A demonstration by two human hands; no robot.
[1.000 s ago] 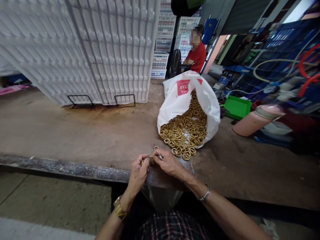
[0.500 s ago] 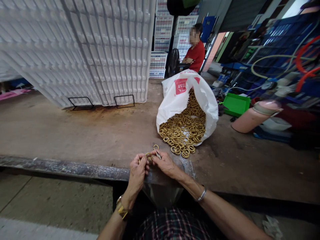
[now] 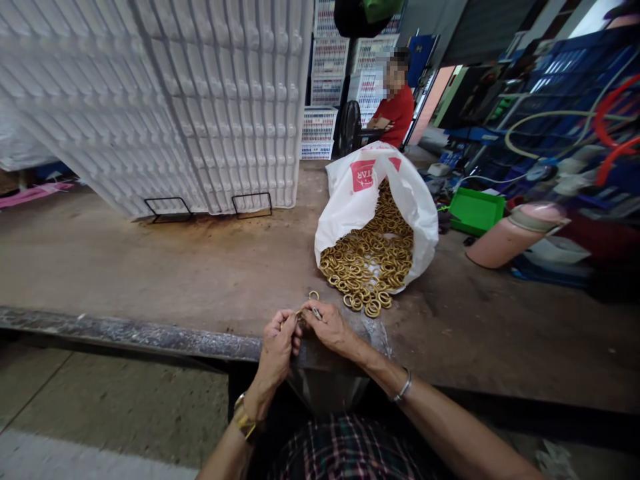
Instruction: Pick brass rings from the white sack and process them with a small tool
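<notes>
My left hand is closed around brass-coloured rings at the table's front edge. Against its fingertips is my right hand, closed on a small metal tool whose far end is hidden by the fingers. A single ring lies on the table just beyond my hands. To the right of it, a white plastic bag with red print rests on its side, mouth towards me. Many brass-coloured rings fill it and spill out onto the wood.
White ribbed panels stand in black wire holders at the back left. Right of the bag are a green tray and a pink bottle. A person in red sits behind the brown table, near stacked crates.
The whole view has shifted slightly. My hands stay together at the table edge, with the fingers turned a little around the rings.
</notes>
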